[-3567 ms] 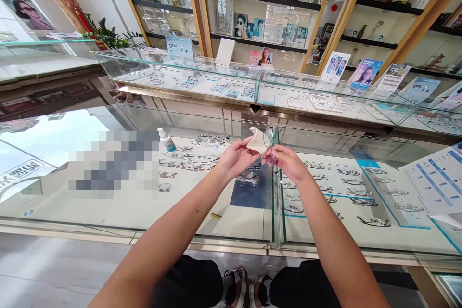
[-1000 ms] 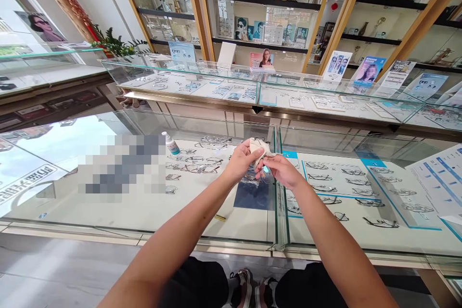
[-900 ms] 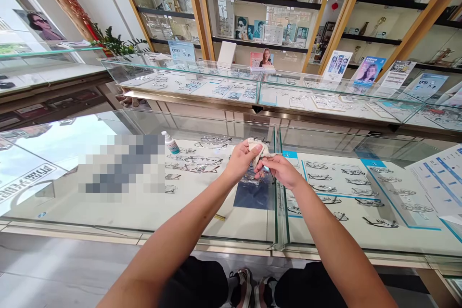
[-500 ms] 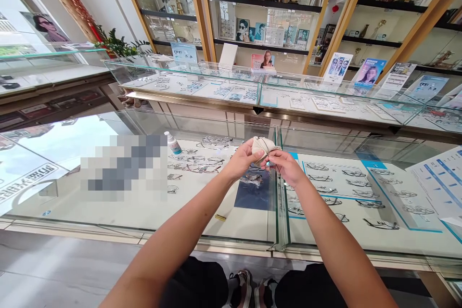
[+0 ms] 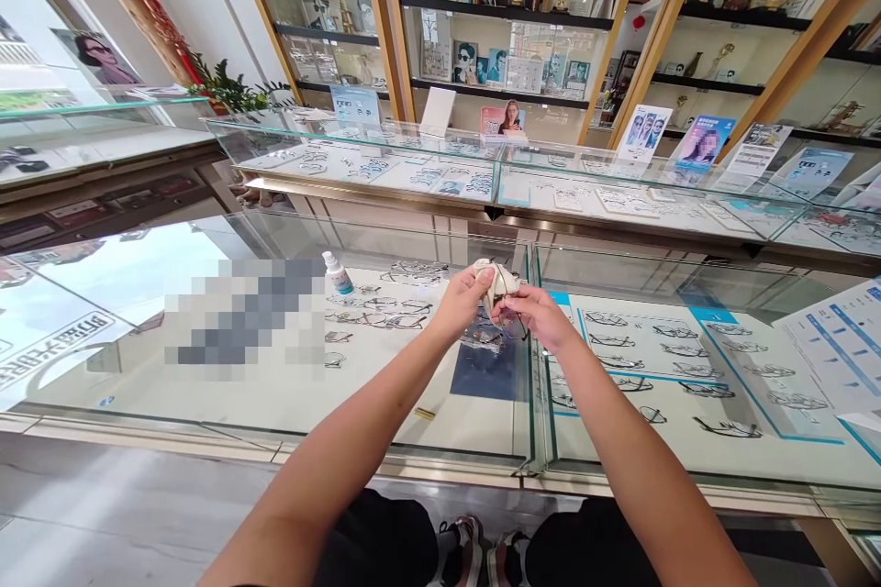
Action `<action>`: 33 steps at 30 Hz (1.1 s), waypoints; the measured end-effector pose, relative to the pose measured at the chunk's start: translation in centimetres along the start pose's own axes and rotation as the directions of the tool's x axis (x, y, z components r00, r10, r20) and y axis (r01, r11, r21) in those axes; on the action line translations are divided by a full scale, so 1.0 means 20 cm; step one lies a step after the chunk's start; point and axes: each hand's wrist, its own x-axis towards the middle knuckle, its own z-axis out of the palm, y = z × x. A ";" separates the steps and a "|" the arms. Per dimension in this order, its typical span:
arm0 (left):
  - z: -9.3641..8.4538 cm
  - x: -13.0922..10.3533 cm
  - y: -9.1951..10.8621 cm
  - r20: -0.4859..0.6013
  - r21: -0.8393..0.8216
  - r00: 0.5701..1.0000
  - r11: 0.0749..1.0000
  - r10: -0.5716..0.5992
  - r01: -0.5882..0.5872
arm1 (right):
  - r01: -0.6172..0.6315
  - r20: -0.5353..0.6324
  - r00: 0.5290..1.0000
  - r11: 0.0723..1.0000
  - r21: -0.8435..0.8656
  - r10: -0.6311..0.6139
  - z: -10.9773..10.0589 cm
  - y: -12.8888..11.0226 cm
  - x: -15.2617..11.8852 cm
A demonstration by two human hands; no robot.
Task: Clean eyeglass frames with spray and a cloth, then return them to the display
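Both hands meet above the glass counter, near the seam between two cases. My left hand (image 5: pixel 460 301) is closed on a cream cloth (image 5: pixel 496 281), its thumb pressed on top. Fingers of my right hand (image 5: pixel 540 314) pinch a pair of thin dark-framed glasses (image 5: pixel 513 323), partly wrapped by the cloth. One lens hangs below the fingers; the rest of the frame is mostly hidden. A white spray bottle (image 5: pixel 338 275) with a blue-green label stands on the counter to the left of my hands.
Under the glass top (image 5: pixel 427 440) lie rows of eyeglasses (image 5: pixel 685 349), a dark blue sheet (image 5: pixel 490 372) and a small gold piece (image 5: pixel 425 413). A printed sheet (image 5: pixel 836 344) stands at right. Another display case (image 5: pixel 372 188) runs behind.
The cloth has shifted and bunched differently around the glasses, and a lens now shows below my right fingers. The view has moved slightly, so the bottle appears a little further right.
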 end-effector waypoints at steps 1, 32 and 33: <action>-0.01 0.01 0.00 -0.011 -0.017 1.000 1.000 0.005 -0.005 | -0.001 -0.003 1.000 1.000 0.006 0.001 0.01 -0.01 0.01; 0.00 -0.02 0.03 0.030 -0.061 0.999 0.998 -0.018 0.019 | 0.031 -0.075 0.997 0.999 0.034 -0.028 0.09 0.02 0.02; 0.01 -0.02 0.03 -0.006 -0.057 1.000 0.998 -0.009 0.008 | 0.030 -0.063 0.998 0.999 0.012 -0.029 0.09 0.03 0.02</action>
